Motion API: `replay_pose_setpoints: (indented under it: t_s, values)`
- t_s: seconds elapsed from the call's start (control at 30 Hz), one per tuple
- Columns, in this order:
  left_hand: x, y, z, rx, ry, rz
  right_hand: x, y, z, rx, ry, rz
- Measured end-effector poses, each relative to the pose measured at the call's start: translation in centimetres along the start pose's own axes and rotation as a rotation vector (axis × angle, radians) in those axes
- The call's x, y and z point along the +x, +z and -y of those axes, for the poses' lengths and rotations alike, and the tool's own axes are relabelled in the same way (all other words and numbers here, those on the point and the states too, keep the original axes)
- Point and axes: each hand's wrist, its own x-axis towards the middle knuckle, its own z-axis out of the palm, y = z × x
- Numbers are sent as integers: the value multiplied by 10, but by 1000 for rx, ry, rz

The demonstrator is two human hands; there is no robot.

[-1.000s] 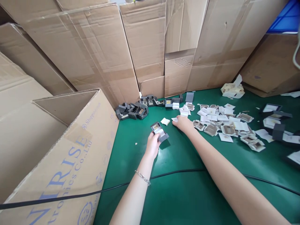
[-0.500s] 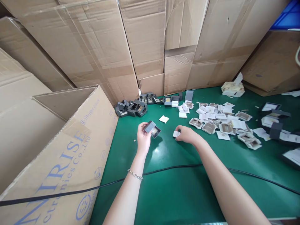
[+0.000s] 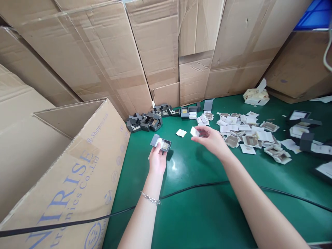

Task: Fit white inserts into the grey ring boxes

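Note:
My left hand [image 3: 157, 162] grips a small dark grey hinged box [image 3: 166, 146], its lid standing up on the left. Inside the box a pale insert with a yellowish patch shows. To its right, my right hand [image 3: 210, 140] pinches a small white folded paper piece [image 3: 194, 132] above the table. A loose white paper slip [image 3: 181, 132] lies on the green table between the two hands, a little farther back. Beyond my right hand spreads a heap of white papers and small opened inserts [image 3: 241, 128].
Several dark boxes [image 3: 145, 121] are piled along the cardboard wall. A large printed carton [image 3: 85, 173] stands at the left. A black cable [image 3: 194, 186] crosses the front of the green table [image 3: 192, 218]. A tissue pack [image 3: 256, 97] and more dark boxes [image 3: 306, 141] sit at the right.
My right hand has lifted the white paper piece up and away from the table surface. My left hand has lowered slightly leftward, and the box's lid now stands more widely open.

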Motion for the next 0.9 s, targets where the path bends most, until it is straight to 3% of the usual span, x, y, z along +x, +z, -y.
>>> replay_pose_setpoints:
  t_s: [0.07, 0.17, 0.3, 0.5, 0.9]
  values:
    - [-2, 0, 4, 29, -42, 9, -6, 17, 9, 17, -177, -79]
    - [-5, 0, 8, 39, -66, 75, -17, 48, 13, -85, -396, -73]
    - [-8, 2, 12, -2, -103, 135, -25, 72, 4, -205, -511, -89]
    - [-13, 7, 17, -16, -153, 133, -24, 74, -6, -298, -537, -108]
    - [-17, 10, 17, 28, -113, 154, -24, 77, -6, -376, -489, -22]
